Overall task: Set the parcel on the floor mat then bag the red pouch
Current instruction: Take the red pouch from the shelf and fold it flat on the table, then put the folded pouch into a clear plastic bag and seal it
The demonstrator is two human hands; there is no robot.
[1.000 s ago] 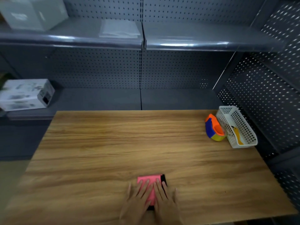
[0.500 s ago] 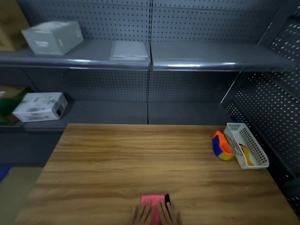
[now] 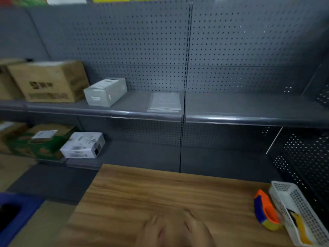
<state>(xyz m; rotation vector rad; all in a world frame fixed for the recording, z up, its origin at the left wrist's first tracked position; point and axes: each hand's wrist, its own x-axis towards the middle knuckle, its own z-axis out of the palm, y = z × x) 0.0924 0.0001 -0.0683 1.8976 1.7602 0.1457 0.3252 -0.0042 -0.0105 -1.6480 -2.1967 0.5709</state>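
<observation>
Red pouch: not visible. Your two hands are lying side by side at the bottom edge of the view, blurred by motion, left hand [image 3: 156,232] and right hand [image 3: 194,232], both over the wooden counter [image 3: 160,193]. Only a faint pinkish smear is showing between them; you cannot confirm it as the pouch. Your fingers [image 3: 151,222] are looking spread and fairly flat, but whether they are gripping anything cannot be told. Your wrists are cut off by the frame.

Parcel and floor mat: nothing in view can be identified as either with certainty.

On the counter's right end, an orange, blue and yellow tape dispenser [image 3: 265,213] is sitting just beside a white perforated basket [image 3: 292,202]. A yellow-handled item [image 3: 299,227] is lying inside the basket, partly hidden by its wall.

On the upper shelf [image 3: 231,118], a flat stack of clear bags [image 3: 164,102] is resting near the middle, a white box [image 3: 105,91] to its left, and a brown carton [image 3: 49,81] beyond that. The carton is carrying dark print, too blurred to read. On the lower shelf a white box [image 3: 83,145] with unreadable grey print is sitting beside a green carton [image 3: 33,145] bearing a white label, also illegible.

At the lower left, a blue object [image 3: 21,207] with a dark opening is being cut off by the frame edge.
</observation>
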